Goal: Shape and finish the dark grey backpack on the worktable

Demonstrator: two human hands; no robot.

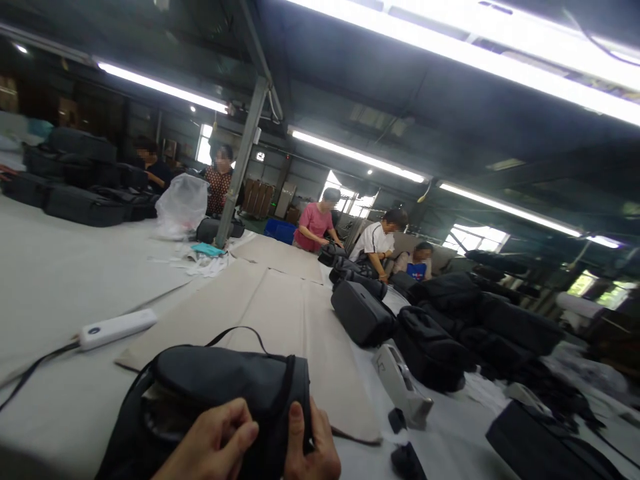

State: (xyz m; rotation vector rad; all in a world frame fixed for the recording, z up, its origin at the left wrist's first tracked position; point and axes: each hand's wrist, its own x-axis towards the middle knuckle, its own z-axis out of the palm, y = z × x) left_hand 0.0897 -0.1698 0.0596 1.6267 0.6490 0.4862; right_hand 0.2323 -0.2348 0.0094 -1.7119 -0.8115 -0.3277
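Black bag (pixel 227 377) lies at the near edge of the worktop (pixel 55 267), midway along what shows of it, its thin carry loop arched up on the far side and a slit gaping in its near face. The left hand (pixel 213 437) is in front of that face, fingers curled in and thumb drawn close to the forefinger; whether anything is pinched there I cannot tell. The right hand (pixel 315 447) grips the bag's right end, thumb on the near side and the other fingers wrapped around the edge.

To the right, near the worktop's near right corner, lies another dark bag (pixel 545 440). A grey tape dispenser (pixel 403 387) stands between it and the beige sheet (pixel 280 307) that spreads out beyond the held bag. Left of the sheet lies a white oblong device (pixel 119 329) with a black strap.

Farther off, more black bags (pixel 363 312) line the worktop's right side. Toward the far left, white scraps (pixel 215 265) and a teal cloth (pixel 207 249) lie by a post (pixel 243 160), near a clear plastic bag (pixel 183 203). Beyond, a co-worker in a pink shirt (pixel 314 225) bends over a dark bag.
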